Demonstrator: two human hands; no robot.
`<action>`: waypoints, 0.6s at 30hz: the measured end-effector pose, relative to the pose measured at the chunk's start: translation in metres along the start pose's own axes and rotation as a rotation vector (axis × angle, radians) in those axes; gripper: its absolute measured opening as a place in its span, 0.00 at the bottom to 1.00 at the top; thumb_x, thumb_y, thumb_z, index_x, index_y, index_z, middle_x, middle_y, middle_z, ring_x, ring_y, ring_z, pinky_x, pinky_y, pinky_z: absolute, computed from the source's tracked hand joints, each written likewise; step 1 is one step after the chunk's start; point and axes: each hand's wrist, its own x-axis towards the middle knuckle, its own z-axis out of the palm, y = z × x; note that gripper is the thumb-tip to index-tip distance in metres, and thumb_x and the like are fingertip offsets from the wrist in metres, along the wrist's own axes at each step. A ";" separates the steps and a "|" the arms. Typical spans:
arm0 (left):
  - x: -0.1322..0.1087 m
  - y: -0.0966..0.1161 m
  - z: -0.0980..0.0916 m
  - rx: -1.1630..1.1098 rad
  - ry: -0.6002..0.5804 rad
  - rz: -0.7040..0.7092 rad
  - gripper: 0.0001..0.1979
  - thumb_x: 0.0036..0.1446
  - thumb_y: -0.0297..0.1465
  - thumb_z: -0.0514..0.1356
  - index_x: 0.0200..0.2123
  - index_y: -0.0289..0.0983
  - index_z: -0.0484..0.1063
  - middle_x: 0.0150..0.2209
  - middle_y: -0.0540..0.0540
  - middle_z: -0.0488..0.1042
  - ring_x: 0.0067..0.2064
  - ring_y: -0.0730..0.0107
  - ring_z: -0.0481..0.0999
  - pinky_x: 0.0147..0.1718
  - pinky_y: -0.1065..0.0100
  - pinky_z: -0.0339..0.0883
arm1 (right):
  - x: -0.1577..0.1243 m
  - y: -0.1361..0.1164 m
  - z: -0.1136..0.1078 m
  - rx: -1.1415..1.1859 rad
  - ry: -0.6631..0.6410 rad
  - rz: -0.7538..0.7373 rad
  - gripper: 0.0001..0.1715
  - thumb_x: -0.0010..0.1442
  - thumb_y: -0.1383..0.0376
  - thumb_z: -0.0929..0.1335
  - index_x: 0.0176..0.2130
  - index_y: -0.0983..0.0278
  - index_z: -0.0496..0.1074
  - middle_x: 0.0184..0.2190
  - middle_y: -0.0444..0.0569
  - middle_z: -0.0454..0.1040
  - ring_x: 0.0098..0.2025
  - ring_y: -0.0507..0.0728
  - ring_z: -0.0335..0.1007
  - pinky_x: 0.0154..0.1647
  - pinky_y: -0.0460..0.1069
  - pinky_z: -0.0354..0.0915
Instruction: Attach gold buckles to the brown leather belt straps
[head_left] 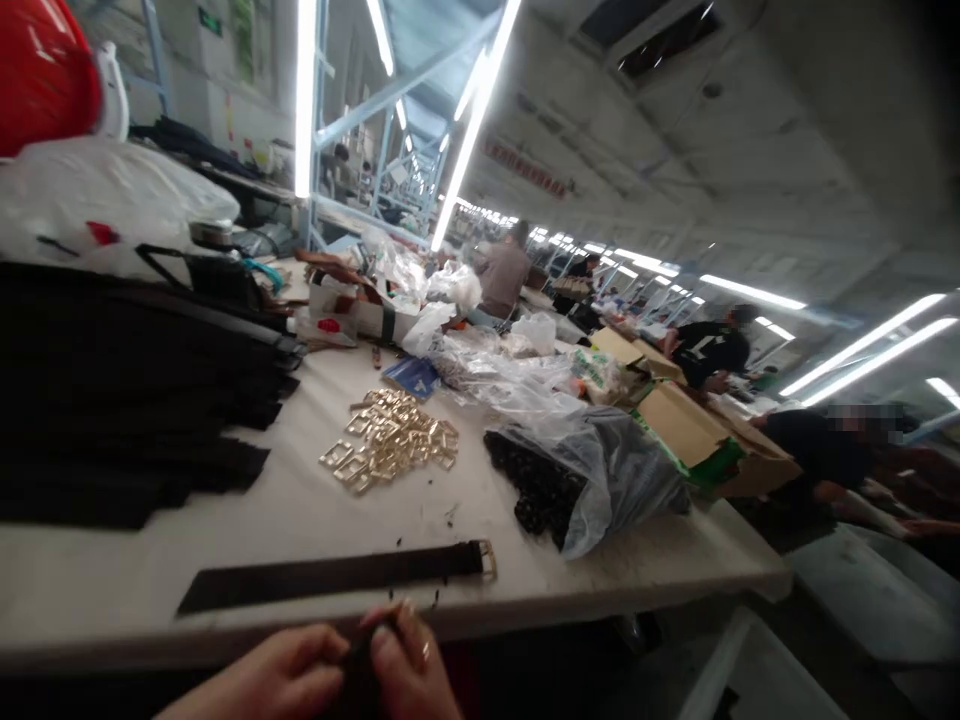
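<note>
At the table's front edge, my left hand (289, 668) is closed on a dark strap (360, 685). My right hand (411, 660) pinches the same strap close beside it. A gold glint shows at the right fingers, too small to make out. Just beyond my hands lies a dark belt strap (337, 578) with a gold buckle (487, 560) at its right end. Farther back sits a pile of gold buckles (397, 435). To its right, small black pieces (536, 490) spill from a clear plastic bag (626, 480).
A thick stack of dark straps (127, 400) covers the table's left side. A blue packet (411, 377) lies behind the buckles. Plastic bags (510, 370) and an open cardboard box (690, 430) stand at the back right. Other people work beyond the white table (97, 575).
</note>
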 end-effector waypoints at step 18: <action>0.000 0.035 -0.064 1.013 0.430 0.063 0.12 0.56 0.38 0.51 0.32 0.40 0.69 0.29 0.48 0.74 0.31 0.65 0.72 0.27 0.70 0.58 | 0.068 0.003 -0.060 -0.382 0.467 -0.088 0.23 0.55 0.52 0.62 0.41 0.67 0.66 0.31 0.50 0.72 0.32 0.56 0.67 0.35 0.49 0.62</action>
